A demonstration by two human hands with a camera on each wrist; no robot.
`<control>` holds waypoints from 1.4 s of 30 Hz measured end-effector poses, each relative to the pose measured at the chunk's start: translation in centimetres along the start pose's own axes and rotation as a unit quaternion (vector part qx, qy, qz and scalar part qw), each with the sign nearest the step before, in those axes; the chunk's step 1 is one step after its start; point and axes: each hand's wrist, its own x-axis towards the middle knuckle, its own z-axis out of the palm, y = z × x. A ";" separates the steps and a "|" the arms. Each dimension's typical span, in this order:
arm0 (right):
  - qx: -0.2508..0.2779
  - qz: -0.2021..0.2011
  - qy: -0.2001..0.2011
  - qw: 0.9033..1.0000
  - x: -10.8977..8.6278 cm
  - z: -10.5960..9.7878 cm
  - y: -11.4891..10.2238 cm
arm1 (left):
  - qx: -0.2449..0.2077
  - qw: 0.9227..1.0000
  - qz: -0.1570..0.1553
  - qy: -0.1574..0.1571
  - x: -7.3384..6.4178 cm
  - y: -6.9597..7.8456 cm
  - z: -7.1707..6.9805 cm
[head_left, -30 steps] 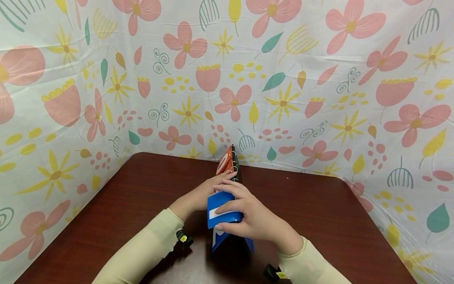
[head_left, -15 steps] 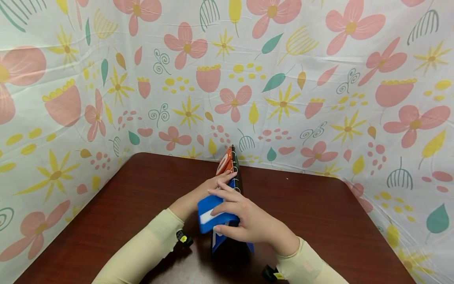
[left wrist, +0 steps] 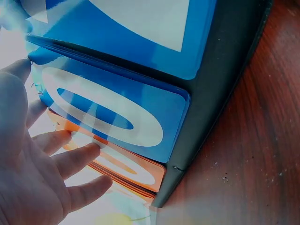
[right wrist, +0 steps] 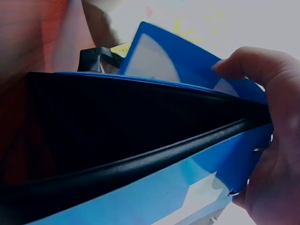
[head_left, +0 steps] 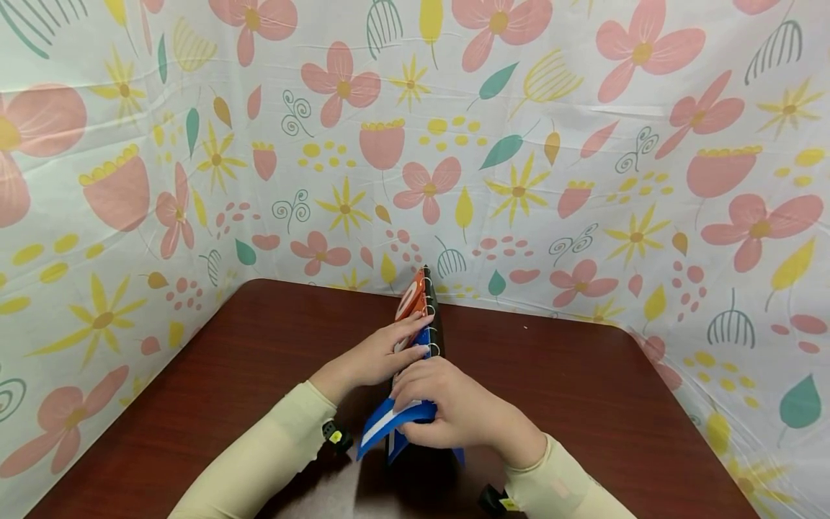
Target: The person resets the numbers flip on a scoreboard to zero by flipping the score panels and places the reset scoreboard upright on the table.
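A tabletop flip scoreboard [head_left: 436, 333] stands tent-like, its number cards hung on wire rings along the top. My right hand [head_left: 454, 404] pinches a blue number card [head_left: 395, 421] near the rings; the card bends down over the left face. In the right wrist view, my thumb presses on that blue card [right wrist: 192, 65]. My left hand [head_left: 377, 355] lies along the left face farther back, straight fingertips at the ring edge. The left wrist view shows a blue zero card [left wrist: 161, 101] and, past it, an orange zero card [left wrist: 159, 169] beside the left fingers.
The scoreboard stands on a dark reddish-brown table [head_left: 551, 404]. Behind and to the left hangs a flower-printed curtain [head_left: 519, 108]. A black wrist device [head_left: 496, 499] sits at the right sleeve, another black wrist device [head_left: 338, 437] at the left.
My right hand has drawn the blue card leftward and down, so its free end now droops over the left face. My left hand stays in nearly the same place.
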 end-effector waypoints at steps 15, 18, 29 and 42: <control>-0.023 0.110 -0.042 0.993 -1.2 -3.1 -0.5 | 0.001 1.000 -0.013 -0.009 -0.1 0.2 0.1; -0.041 0.173 -0.041 0.983 -2.2 -4.8 -0.3 | -0.002 1.000 -0.024 -0.008 -0.1 0.4 0.0; -0.055 0.372 -0.207 0.903 -3.2 -4.7 0.7 | -0.004 0.999 -0.040 -0.001 -0.2 0.4 0.2; -0.010 0.381 -0.227 0.896 -2.9 -4.1 1.4 | -0.003 0.999 -0.038 0.000 -0.1 0.3 0.1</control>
